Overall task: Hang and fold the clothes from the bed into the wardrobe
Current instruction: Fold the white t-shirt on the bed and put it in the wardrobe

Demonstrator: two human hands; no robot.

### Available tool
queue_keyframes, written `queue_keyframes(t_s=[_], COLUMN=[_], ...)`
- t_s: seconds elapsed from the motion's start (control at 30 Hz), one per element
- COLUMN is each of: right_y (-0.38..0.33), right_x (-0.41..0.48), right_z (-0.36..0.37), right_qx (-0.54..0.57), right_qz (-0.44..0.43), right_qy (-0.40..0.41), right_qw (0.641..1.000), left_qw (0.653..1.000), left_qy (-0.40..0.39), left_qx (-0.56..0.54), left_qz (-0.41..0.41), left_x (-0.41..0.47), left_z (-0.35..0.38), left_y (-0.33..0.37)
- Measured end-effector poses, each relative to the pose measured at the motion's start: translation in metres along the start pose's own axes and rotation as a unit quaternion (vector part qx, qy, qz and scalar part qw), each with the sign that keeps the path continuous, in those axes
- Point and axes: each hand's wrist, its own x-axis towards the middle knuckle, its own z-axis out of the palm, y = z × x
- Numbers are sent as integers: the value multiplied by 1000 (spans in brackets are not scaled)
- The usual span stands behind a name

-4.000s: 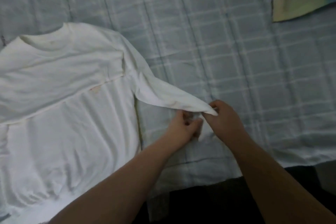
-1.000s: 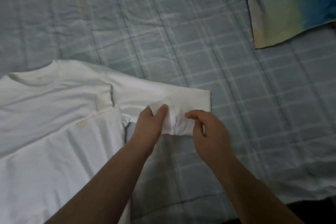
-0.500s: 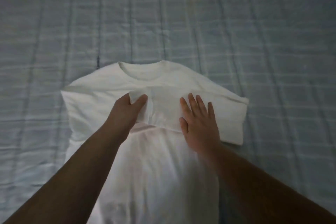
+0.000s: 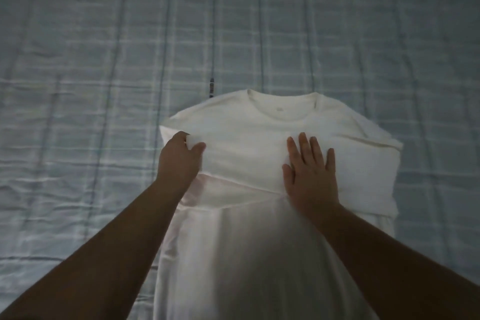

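Pulling the sleeve cuff [image 4: 193, 143] from mid-chest to the left edge of the white long-sleeved shirt [image 4: 259, 127], your left hand [image 4: 179, 161] pinches it while your right hand [image 4: 310, 174] presses flat, fingers straight. The shirt lies on the pale blue checked bedspread [image 4: 104, 86]; the sleeve fold looks done, body folds remain.

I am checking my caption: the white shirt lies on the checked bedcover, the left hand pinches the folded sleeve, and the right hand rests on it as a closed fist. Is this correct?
Only the fist is wrong. The head view shows the right hand lying flat on the folded sleeve with straight fingers; the rest stands.
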Motion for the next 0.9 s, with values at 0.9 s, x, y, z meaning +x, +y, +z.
queue_keyframes(t_s=[0.9], right_y=[27], right_x=[-168], right_z=[18], right_qx=[65], right_qz=[78], right_qy=[-30], right_qw=[994], left_qw=[994], left_qy=[33], left_qx=[22], left_qz=[106], left_x=[-136], left_z=[5], left_y=[-122])
